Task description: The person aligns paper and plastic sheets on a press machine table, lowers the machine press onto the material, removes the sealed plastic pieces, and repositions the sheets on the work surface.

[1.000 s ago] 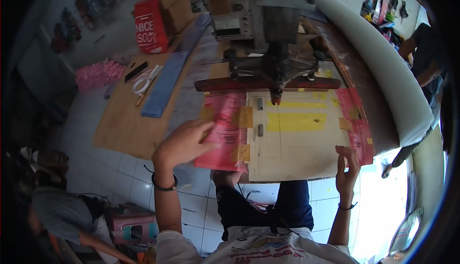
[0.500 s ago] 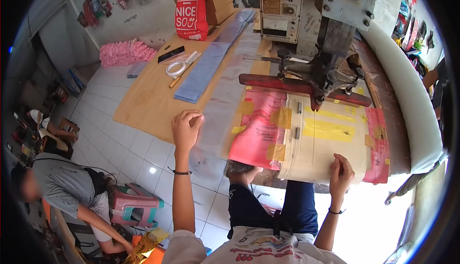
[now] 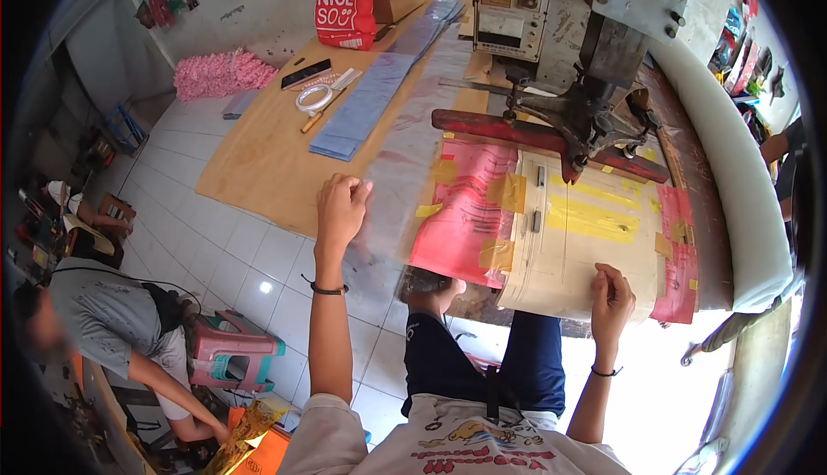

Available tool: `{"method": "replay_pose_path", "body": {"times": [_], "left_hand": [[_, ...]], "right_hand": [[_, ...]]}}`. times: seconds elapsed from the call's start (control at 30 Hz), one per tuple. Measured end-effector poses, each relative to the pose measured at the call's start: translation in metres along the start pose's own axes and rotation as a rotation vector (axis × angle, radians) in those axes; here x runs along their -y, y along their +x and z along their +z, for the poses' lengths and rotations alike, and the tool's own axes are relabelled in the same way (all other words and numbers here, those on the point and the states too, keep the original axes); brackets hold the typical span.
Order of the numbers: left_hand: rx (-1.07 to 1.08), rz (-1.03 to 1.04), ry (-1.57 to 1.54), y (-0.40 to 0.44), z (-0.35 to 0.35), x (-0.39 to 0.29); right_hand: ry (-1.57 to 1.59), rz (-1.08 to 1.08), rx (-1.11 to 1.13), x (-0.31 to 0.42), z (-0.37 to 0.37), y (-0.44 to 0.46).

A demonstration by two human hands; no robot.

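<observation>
My left hand is closed in a pinch at the left edge of a clear plastic sheet, which runs back along the table. My right hand is curled with fingers together over the front edge of a beige board; whatever it may hold is hidden. Yellow and brown tape marks the board, and small metal bars lie on it. Pink-red sheet material is taped along its left side. Above the board's back part sits the red bar of a press machine.
Flat blue plastic strips, a tape roll and a phone lie on the brown tabletop. A red bag stands behind. A padded white roll borders the right side. Another person bends at lower left.
The view has shifted slightly, so the table and machine appear higher. Both hands keep nearly the same pose and place relative to the board and sheet.
</observation>
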State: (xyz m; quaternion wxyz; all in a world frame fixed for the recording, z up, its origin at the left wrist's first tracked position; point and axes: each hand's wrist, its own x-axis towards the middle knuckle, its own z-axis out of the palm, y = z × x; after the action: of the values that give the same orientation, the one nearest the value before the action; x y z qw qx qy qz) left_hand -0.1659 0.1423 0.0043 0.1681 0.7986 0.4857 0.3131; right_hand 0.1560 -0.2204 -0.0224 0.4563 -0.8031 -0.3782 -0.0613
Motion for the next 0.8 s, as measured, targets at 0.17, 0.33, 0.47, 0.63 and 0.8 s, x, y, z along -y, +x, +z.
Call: {"method": "replay_pose_path", "body": {"times": [0.17, 0.33, 0.47, 0.63, 0.8], "left_hand": [[-0.207, 0.105, 0.057, 0.006, 0.011, 0.005], [-0.3, 0.108, 0.208, 0.02, 0.013, 0.01], [-0.201, 0.018, 0.209, 0.017, 0.004, 0.007], [0.223, -0.176, -0.218, -0.006, -0.044, 0.025], [0.531, -0.256, -0.543, -0.05, -0.086, 0.035]], "right_hand": [[0.361, 0.015, -0.026, 0.052, 0.013, 0.003], [0.529, -0.346, 0.51, 0.173, 0.073, 0.006], [0.43, -0.598, 0.551, 0.212, 0.199, 0.011], [0.03, -0.754, 0.487, 0.21, 0.264, 0.009], [0.137, -0.666, 0.486, 0.213, 0.264, 0.014]]}}
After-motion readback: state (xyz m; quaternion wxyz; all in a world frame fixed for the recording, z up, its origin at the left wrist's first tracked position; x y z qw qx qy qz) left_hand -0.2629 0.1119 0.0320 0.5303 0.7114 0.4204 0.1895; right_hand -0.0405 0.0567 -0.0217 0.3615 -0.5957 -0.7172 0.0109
